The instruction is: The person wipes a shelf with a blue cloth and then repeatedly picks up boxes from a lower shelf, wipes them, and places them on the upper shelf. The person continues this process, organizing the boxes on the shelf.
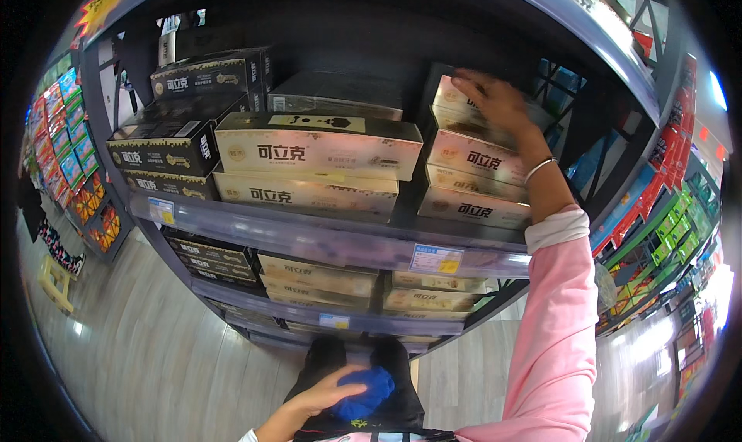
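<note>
My left hand (327,391) holds a bunched blue cloth (372,391) low in front of my dark trousers. Over the right end of the shelf reaches my right hand (498,103), blurred, with its fingers across the top carton (449,97) of a stack. Whether those fingers grip the carton or only rest on it is unclear. Below it in the stack are more cream-pink cartons (472,158) with dark lettering. To the left, two long cream cartons (319,146) lie one on the other, the upper one jutting out to the right.
Black cartons (159,149) fill the shelf's left end. A clear-edged shelf lip (348,233) carries price tags (437,259). Lower shelves hold more cartons (316,271). At far left are a yellow stool (55,282), a person's leg (58,245) and hanging packets (58,129). Red packets (675,129) hang at right.
</note>
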### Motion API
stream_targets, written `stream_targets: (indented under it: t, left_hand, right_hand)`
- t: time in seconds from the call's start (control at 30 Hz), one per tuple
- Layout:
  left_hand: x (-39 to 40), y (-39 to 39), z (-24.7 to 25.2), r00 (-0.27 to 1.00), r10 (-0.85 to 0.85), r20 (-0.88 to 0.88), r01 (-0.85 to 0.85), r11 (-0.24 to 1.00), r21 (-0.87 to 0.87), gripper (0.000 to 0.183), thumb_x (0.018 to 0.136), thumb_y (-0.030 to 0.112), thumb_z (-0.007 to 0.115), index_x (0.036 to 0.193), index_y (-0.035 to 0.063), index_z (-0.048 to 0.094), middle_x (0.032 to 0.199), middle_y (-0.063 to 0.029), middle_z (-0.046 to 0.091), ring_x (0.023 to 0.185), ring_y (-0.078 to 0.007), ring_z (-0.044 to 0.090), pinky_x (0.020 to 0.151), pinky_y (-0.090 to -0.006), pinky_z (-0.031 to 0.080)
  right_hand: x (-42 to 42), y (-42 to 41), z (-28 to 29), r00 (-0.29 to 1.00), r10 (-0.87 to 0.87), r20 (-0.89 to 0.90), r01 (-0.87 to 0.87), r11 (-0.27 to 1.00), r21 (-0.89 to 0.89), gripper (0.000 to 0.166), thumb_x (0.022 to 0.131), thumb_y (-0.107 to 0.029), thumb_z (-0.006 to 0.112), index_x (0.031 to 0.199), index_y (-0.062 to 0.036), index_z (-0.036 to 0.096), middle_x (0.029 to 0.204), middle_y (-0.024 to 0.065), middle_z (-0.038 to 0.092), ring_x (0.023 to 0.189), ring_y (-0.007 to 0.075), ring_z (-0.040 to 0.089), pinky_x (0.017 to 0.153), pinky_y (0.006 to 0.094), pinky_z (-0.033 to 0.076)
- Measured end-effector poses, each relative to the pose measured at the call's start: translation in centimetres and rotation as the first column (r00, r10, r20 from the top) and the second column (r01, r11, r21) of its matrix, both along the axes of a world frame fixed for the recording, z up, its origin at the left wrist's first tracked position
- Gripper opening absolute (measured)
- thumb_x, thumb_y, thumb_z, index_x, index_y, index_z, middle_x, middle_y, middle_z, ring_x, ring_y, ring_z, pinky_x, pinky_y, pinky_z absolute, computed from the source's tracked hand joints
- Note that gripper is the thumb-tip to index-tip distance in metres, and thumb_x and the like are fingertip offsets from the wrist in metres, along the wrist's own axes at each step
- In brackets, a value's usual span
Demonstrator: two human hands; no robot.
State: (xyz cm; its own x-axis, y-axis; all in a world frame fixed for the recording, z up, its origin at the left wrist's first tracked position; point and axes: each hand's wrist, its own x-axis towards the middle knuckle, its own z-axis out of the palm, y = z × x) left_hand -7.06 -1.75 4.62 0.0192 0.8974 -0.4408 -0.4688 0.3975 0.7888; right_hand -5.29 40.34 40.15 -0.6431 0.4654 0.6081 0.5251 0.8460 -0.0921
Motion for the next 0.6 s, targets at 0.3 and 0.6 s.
stream_targets:
  t: [0.3,0.6]
  left_hand:
    - [0.2,1.0,0.1,0.999,-0.027,0.035,0.027,1.0,-0.012,0.052,0.089,0.025,0.067,0.133,0.0045,0.049,0.124,-0.0107,0.056,0.113,-0.0188,0.055,0.097,-0.0303,0.044]
    - [0.7,1.6,-0.2,0.998,-0.054,-0.041,0.054,0.999,-0.01,0.052,0.087,0.023,0.068,0.131,0.0027,0.049,0.119,-0.0116,0.059,0.105,-0.0209,0.06,0.092,-0.0338,0.049]
  right_hand:
    - [-1.1,0.7,-0.2,1.0,-0.027,-0.002,0.027,0.998,0.058,0.06,0.087,-0.066,0.049,0.125,-0.0225,0.063,0.113,0.0095,0.068,0.105,0.0315,0.064,0.092,0.0379,0.048]
    - [0.0,-0.1,-0.1,1.0,-0.008,-0.019,0.009,0.999,0.047,0.06,0.088,-0.067,0.046,0.125,-0.023,0.064,0.113,0.0089,0.069,0.107,0.0302,0.063,0.093,0.0384,0.048]
